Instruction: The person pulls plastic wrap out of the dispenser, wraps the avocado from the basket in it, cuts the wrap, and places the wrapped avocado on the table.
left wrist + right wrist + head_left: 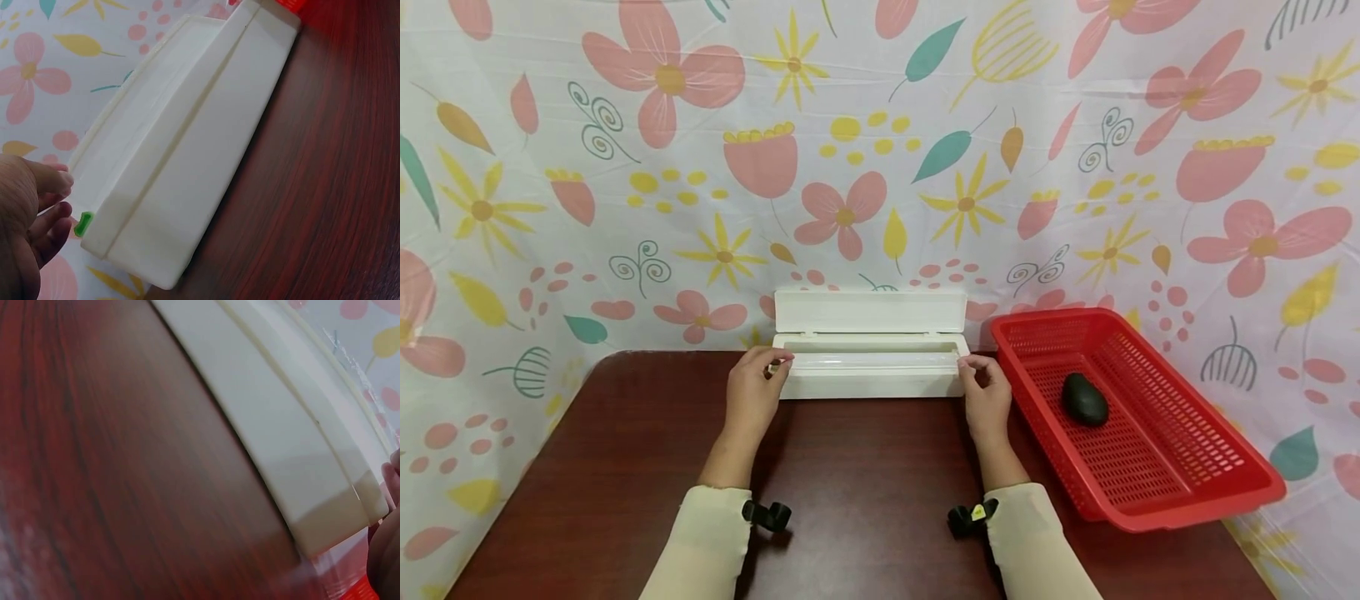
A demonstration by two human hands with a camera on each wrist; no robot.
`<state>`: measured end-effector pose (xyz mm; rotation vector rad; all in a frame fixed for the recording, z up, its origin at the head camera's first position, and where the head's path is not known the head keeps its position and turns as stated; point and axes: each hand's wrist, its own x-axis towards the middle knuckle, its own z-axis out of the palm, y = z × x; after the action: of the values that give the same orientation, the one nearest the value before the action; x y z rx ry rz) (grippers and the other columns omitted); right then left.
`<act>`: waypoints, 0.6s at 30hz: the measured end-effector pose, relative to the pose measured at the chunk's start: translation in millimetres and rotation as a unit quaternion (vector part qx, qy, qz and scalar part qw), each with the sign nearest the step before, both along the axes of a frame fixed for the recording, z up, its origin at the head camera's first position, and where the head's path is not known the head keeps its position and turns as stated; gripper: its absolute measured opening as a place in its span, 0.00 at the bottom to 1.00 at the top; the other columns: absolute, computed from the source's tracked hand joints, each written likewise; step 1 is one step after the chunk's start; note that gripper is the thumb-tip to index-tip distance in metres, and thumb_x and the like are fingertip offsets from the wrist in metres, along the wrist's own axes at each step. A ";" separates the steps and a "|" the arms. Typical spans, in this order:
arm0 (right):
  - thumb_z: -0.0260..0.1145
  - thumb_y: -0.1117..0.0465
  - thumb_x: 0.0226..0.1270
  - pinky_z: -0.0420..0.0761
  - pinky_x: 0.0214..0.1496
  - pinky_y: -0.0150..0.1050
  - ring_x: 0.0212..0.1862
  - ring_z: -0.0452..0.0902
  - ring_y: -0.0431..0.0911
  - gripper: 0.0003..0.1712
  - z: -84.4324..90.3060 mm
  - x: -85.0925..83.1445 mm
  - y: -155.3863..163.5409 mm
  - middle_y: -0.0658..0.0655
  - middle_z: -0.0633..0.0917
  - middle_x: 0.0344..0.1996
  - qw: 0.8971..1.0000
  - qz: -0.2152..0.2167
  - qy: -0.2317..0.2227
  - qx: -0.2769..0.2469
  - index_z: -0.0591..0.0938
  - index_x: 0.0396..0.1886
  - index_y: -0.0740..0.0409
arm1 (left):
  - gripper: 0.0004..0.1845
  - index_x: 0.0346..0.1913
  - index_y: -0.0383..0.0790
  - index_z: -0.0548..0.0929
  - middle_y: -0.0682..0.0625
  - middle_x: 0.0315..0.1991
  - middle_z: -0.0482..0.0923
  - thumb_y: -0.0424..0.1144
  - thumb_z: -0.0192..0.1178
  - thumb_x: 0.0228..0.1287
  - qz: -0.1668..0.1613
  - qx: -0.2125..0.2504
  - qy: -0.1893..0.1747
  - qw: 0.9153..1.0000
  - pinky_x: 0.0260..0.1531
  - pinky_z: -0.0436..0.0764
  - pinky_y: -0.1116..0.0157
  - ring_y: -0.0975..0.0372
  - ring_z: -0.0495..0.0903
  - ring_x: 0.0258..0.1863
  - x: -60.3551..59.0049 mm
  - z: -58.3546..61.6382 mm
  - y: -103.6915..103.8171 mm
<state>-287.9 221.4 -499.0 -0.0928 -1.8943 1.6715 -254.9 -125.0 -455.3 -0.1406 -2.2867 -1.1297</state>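
A white cling film dispenser (872, 386) stands at the back of the table with its lid (871, 312) raised. A shiny roll of clear cling film (872, 360) lies inside it. At the left front corner my left hand (752, 392) pinches the film's edge between thumb and forefinger. My right hand (987, 400) pinches the opposite end at the right corner. Clear film (342, 559) shows below the box's end in the right wrist view. A small green piece (83, 224) sits on the dispenser's left end, beside the left fingers.
To the right stands a red plastic basket (1157, 522) holding a dark green avocado (1084, 400). The dark brown wooden table (865, 492) extends in front of the dispenser. A flower-printed cloth (865, 167) hangs right behind it.
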 end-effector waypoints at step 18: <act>0.61 0.75 0.67 0.74 0.47 0.33 0.42 0.76 0.44 0.14 36.0 25.4 -12.5 0.74 0.84 0.40 0.998 0.036 0.011 0.058 0.84 0.50 0.75 | 0.07 0.45 0.39 0.90 0.47 0.42 0.85 0.35 0.66 0.68 0.001 0.017 -0.001 1.000 0.39 0.81 0.60 0.55 0.82 0.38 1.0 2.7 -0.2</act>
<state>-262.6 208.9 -463.0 0.0397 -1.9949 1.5977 -253.9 -125.2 -452.7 -0.1233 -2.2678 -1.1681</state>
